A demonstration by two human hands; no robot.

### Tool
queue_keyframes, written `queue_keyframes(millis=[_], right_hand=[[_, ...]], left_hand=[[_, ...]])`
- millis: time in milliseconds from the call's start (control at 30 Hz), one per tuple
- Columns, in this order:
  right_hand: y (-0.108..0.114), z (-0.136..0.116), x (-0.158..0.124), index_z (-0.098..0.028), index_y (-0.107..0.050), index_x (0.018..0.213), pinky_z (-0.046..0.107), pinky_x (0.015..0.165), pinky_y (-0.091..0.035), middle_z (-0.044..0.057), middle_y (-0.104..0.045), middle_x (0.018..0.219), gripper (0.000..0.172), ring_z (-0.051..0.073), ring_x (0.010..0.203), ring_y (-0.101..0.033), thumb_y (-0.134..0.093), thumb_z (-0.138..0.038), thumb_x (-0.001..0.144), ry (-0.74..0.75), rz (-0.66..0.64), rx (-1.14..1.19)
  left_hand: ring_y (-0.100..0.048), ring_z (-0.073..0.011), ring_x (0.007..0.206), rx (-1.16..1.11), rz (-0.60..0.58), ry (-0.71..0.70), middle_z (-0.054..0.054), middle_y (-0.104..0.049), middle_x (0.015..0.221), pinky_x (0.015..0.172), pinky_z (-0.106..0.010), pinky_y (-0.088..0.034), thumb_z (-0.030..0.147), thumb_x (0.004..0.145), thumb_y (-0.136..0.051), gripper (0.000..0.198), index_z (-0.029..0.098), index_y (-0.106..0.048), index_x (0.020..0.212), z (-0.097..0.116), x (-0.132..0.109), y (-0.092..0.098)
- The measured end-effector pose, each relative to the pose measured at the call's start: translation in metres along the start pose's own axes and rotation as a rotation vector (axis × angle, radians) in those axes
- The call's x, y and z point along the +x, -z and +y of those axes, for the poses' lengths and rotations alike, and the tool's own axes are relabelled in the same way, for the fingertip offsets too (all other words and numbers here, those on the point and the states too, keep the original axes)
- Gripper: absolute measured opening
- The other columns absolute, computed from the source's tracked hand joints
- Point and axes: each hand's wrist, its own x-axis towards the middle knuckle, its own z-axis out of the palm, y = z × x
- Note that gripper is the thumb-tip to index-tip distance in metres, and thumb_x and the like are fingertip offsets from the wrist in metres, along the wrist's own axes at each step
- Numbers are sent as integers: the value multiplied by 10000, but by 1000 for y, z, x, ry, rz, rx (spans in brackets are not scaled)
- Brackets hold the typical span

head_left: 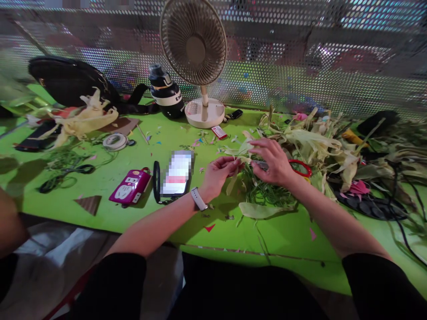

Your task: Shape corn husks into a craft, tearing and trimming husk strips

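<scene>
Fingertip handling of a pale husk strip above a green table (240, 238). The left hand (218, 171) pinched the husk strip (246, 158) between thumb and forefinger; the right hand (271, 160) stood just beside it, fingers spread and partly curled, and whether it gripped anything could not be told. The strip lay between the two hands, over a tangle of green strands (267, 192), with a broad husk piece (267, 210) nearer the person and a heap of husks (310, 140) beyond the right hand. A red loop handle (310, 170) showed just past the right wrist. The step in hand appeared to be shaping or parting the strip; the next move seemed to call for a steady left pinch and a precise right-hand grip on the free end.
</scene>
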Motion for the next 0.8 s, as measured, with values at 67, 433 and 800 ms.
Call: queue_keyframes(millis=[67, 433, 800], right_hand=[[-4, -2, -3, -259, -576, 1208, 540, 1045, -419, 103, -601, 1326, 388, 297, 1262, -525, -570, -193, 825, 156, -79, 11], [-21, -16, -15, -293, -648, 988, 449, 995, -486, 40, -687, 1217, 137, 214, 1176, -599, -581, -201, 911, 266, -71, 76], [-21, -26, -3, -239, -586, 878, 377, 760, -486, 64, -664, 832, 119, 220, 821, -608, -495, -268, 949, -244, 179, 109]], left_hand=[[-707, -129, 733, -14, 12, -18, -16, -744, 773, 737, -258, -562, 272, 554, -895, 346, 144, -686, 798, 1, 2, 1], [-681, -123, 710, -62, -54, 37, -21, -744, 814, 725, -271, -533, 269, 532, -900, 389, 156, -704, 848, -6, 3, 6], [-656, -123, 714, 140, -153, -78, -3, -721, 773, 767, -321, -596, 371, 561, -877, 354, 167, -730, 810, -7, -2, -1]])
